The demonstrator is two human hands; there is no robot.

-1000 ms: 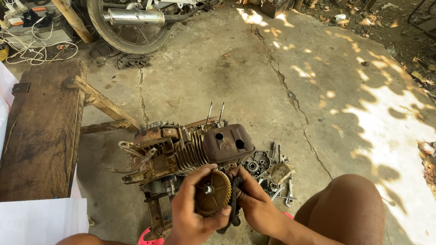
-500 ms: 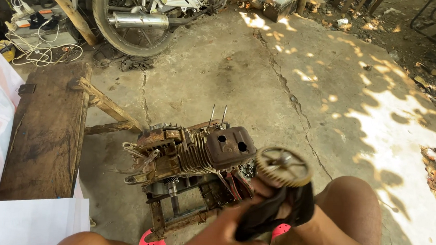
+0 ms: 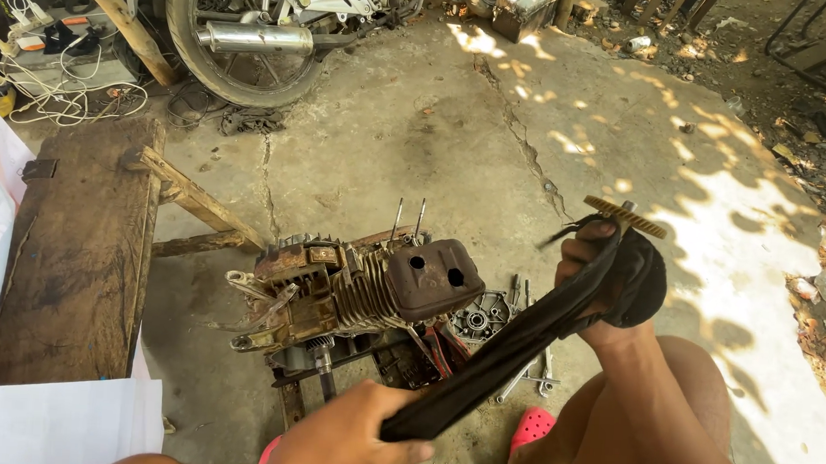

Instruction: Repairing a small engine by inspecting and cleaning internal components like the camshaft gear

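A rusty motorcycle engine (image 3: pixel 353 290) with cooling fins sits on a small stand on the concrete floor in front of me. My right hand (image 3: pixel 599 284) is raised to the right of it and grips a round toothed gear (image 3: pixel 626 217) through a dark cloth (image 3: pixel 521 336). The cloth stretches down and left to my left hand (image 3: pixel 345 440), which clutches its other end near the bottom of the view. The gear is seen edge-on above my right fingers.
A round metal cover (image 3: pixel 479 315) and wrenches (image 3: pixel 528 375) lie on the floor right of the engine. A wooden bench (image 3: pixel 73 252) stands at left, white sheets (image 3: pixel 45 420) below it. A motorcycle rear wheel and exhaust (image 3: pixel 254 35) are behind. Pink sandals (image 3: pixel 533 427) are at my feet.
The gear was at the engine under both hands a second ago. My right hand has lifted it away to the right, wrapped in the cloth, and my left hand now pulls the cloth's end.
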